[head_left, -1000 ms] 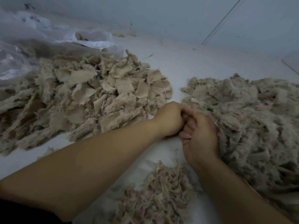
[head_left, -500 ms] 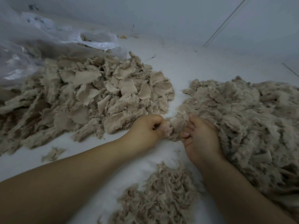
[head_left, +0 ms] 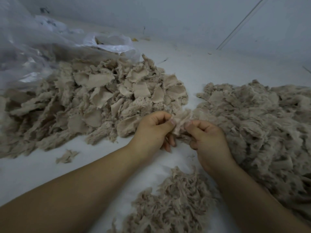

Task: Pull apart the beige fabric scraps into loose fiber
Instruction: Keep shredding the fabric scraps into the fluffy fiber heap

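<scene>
- Centrally, a small beige fabric scrap (head_left: 180,122), frayed and fuzzy at its edges, is held up between the two hands, above the white work surface (head_left: 193,71).
- The left hand (head_left: 154,130) pinches the left side of that scrap between its thumb and curled forefinger; its other fingers curl underneath, their tips showing below the cloth.
- The right hand (head_left: 207,140) pinches the right side of the same scrap with thumb and forefinger, the remaining fingers folded into the palm. The two thumbs sit close together with the scrap bunched between them.
- To the left lies a broad heap of flat beige cloth pieces (head_left: 94,101), many with smooth woven faces and ragged edges. Its near edge reaches almost to the left hand.
- To the right spreads a large mound of fluffy beige pulled-apart fiber (head_left: 262,125), touching the right hand's outer side and running off the frame's right edge.
- Nearer the person, between the forearms, sits a smaller pile of shredded beige fiber (head_left: 173,204).
- One stray beige tuft (head_left: 66,156) lies alone on the surface, just in front of the left heap.
- Behind the left heap a crumpled clear plastic bag (head_left: 42,44) lies against the pale wall (head_left: 185,15); the cloth pieces appear to spill from its mouth.
</scene>
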A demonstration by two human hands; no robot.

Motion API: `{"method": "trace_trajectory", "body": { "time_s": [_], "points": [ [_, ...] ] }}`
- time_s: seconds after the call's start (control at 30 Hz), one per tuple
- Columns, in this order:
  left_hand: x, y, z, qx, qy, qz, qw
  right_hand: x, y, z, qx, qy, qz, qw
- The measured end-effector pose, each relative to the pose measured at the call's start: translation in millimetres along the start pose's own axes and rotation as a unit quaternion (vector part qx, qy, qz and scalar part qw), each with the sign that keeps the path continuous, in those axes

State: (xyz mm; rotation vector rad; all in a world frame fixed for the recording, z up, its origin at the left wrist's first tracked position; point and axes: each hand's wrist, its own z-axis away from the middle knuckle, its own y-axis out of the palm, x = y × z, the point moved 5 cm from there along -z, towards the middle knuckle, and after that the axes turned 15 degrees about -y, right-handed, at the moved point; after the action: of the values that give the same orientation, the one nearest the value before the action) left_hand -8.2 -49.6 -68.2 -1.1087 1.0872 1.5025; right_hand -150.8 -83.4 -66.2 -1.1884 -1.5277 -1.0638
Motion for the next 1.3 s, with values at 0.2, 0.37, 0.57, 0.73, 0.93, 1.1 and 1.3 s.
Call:
{"method": "trace_trajectory", "body": {
  "time_s": [0.2, 0.37, 0.57, 0.73, 0.93, 1.1, 1.3],
  "points": [
    [-0.3, 0.2, 0.2, -0.023, 0.017, -0.026, 0.999, -0.1, 3.2, -1.3, 0.005, -0.005, -0.045, 0.999],
    [0.8, 3.4, 1.6, -0.017, 0.022, -0.028, 0.999, -0.2, 2.8, 1.8, 0.027, -0.014, 0.001, 1.0],
    [4.5, -2.2, -2.8, 0.008, -0.027, -0.001, 1.0, 2.7, 2.4, 1.7, -0.017, -0.012, -0.072, 0.997],
    [0.6, 7.9, -5.5, 0.064, -0.05, -0.049, 0.995, 1.2, 8.0, 3.3, 0.035, -0.017, -0.073, 0.997],
    [2.9, 9.9, -3.3, 0.027, -0.039, -0.022, 0.999, 3.6, 12.4, 5.3, 0.106, -0.056, 0.006, 0.993],
    [4.5, 3.4, -1.9, 0.029, -0.058, 0.002, 0.998, -3.4, 5.8, 2.3, 0.082, -0.043, -0.005, 0.996],
    [-2.0, 1.2, -6.0, 0.061, -0.007, -0.066, 0.996, -2.8, 8.9, 4.7, 0.13, -0.05, 0.062, 0.988]
  ]
}}
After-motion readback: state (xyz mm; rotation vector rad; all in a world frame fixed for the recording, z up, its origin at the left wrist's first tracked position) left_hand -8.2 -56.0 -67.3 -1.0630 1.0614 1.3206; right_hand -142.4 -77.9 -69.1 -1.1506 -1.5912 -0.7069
